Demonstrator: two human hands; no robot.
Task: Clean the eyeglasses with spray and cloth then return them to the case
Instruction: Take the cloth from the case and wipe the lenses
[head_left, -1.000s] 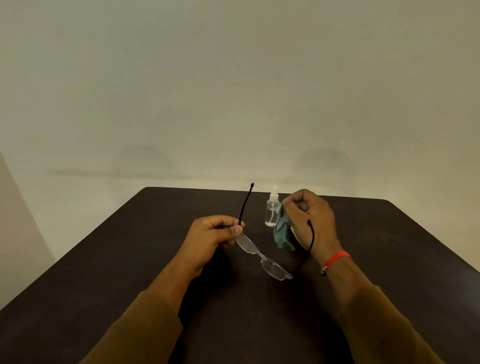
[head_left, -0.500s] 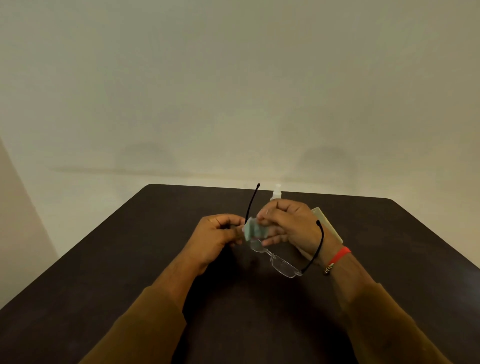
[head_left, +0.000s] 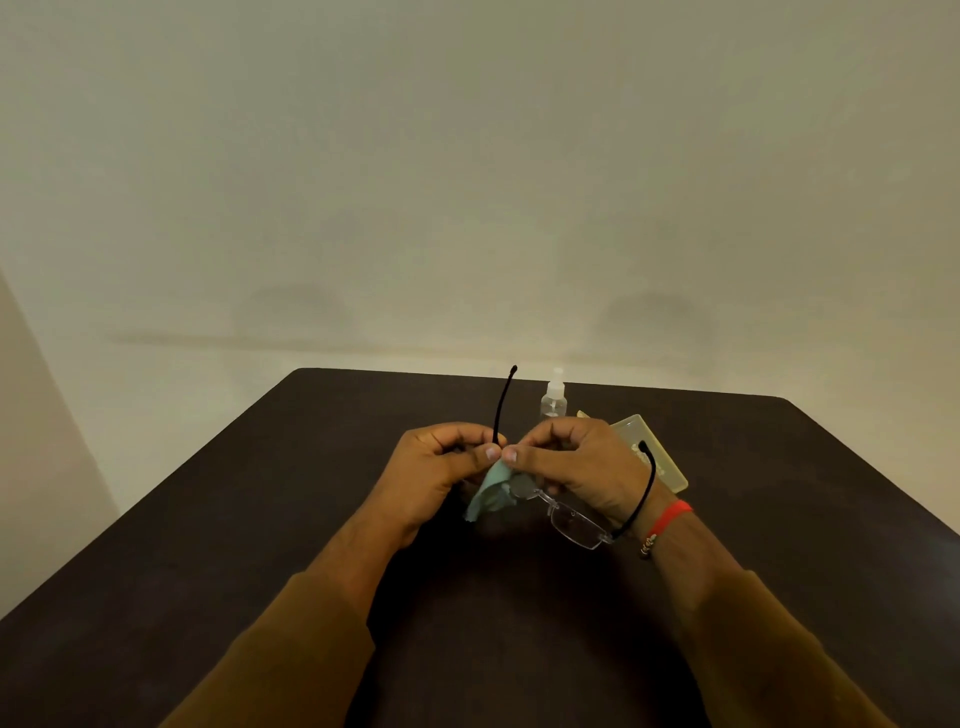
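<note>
eyeglasses (head_left: 574, 525): held above the tabletop (head_left: 260, 519), lifted a touch since before
left hand (head_left: 441, 467): closed on the frame end
right hand (head_left: 582, 462): pinched on the cloth (head_left: 491, 493), now pressed over the lens
spray bottle (head_left: 554, 397), case (head_left: 649, 457): left behind on the tabletop

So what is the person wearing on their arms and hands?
Both arms have long brown sleeves, the left sleeve and the right sleeve ending short of the wrists. The right wrist has a red band with small beads hanging from it. The left hand and right hand are bare, without gloves.
</note>
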